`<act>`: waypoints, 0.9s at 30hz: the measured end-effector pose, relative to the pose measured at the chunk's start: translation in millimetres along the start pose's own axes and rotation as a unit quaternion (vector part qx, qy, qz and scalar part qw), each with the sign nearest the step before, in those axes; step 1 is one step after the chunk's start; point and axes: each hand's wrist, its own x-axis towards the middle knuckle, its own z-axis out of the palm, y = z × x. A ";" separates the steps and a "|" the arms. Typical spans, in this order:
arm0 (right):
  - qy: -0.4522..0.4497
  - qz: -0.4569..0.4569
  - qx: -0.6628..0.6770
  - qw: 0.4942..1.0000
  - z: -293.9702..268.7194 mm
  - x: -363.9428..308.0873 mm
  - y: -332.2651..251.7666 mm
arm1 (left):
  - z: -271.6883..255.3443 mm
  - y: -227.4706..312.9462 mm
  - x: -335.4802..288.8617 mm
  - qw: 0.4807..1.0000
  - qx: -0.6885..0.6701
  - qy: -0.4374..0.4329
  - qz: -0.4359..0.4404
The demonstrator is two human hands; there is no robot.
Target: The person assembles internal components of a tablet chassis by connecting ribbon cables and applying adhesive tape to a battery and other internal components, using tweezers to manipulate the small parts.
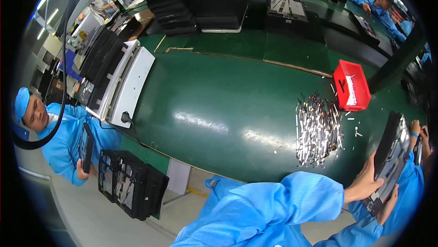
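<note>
At the right edge of the bench, both my hands grip a dark, flat, tray-like piece with metallic electronic parts on its face (391, 160), tilted steeply upright. My left hand (362, 183) holds its near-left side, with the thumb across the face. My right hand (388, 205) is closed round its lower end, partly hidden by the piece. To the left of my hands, on the green bench, lies a pile of short black-and-white cable-like strips (319, 130). Behind the pile stands a red bin (351, 85) with white pieces inside.
Stacks of black trays (196, 5) stand at the back. A white bench-top machine (132, 82) with a plug and cable sits at left. A co-worker (64, 133) holds a similar piece beside stacked black trays (132, 183). Another person's hands (416, 130) are close at right.
</note>
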 end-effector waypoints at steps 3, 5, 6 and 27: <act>0.059 -0.047 0.016 0.997 26.4 -49.1 -15.5 | -43.6 59.0 -37.9 0.996 -0.011 -0.019 0.086; -0.006 -0.108 0.021 0.994 48.7 -64.6 -18.4 | -84.3 93.8 -68.1 0.995 -0.003 -0.005 0.098; -0.086 -0.133 -0.017 0.987 56.7 -69.0 -15.9 | -107.5 106.0 -76.4 0.998 0.010 -0.019 0.064; -0.290 -0.290 -0.436 0.801 337.1 -136.1 -16.1 | -247.4 131.2 -183.0 0.866 -0.004 0.487 -0.113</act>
